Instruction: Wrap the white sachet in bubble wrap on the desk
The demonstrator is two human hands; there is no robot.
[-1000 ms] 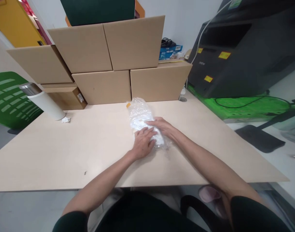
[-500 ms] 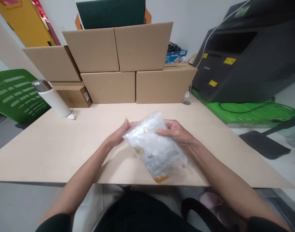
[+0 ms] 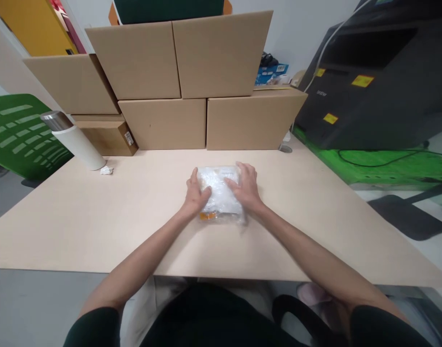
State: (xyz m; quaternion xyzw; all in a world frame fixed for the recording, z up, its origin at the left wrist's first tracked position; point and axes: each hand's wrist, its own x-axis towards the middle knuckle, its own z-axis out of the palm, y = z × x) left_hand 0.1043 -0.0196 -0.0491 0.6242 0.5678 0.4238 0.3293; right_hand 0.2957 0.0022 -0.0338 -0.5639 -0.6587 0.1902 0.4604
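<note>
A clear plastic package (image 3: 221, 190) with white contents and an orange patch at its lower left is at the middle of the pale table (image 3: 144, 193). My left hand (image 3: 196, 195) grips its left side, the thumb lying over the top. On the right side my right hand (image 3: 245, 185) holds it too, with the thumb on the upper face and the fingers along the edge. The package's near edge is loose, crinkled film. Its underside is hidden.
Cardboard boxes (image 3: 163, 124) line the table's back edge. A white bottle with a metal cap (image 3: 79, 147) and a crumpled white scrap (image 3: 106, 170) are at the left. A dark printer (image 3: 354, 106) rests on a green surface (image 3: 372, 166) at the right.
The package has moved away from the table's front edge and turned from slanted to nearly square. Both hands have moved forward with it, and now hold its two sides. The camera view has shifted slightly.
</note>
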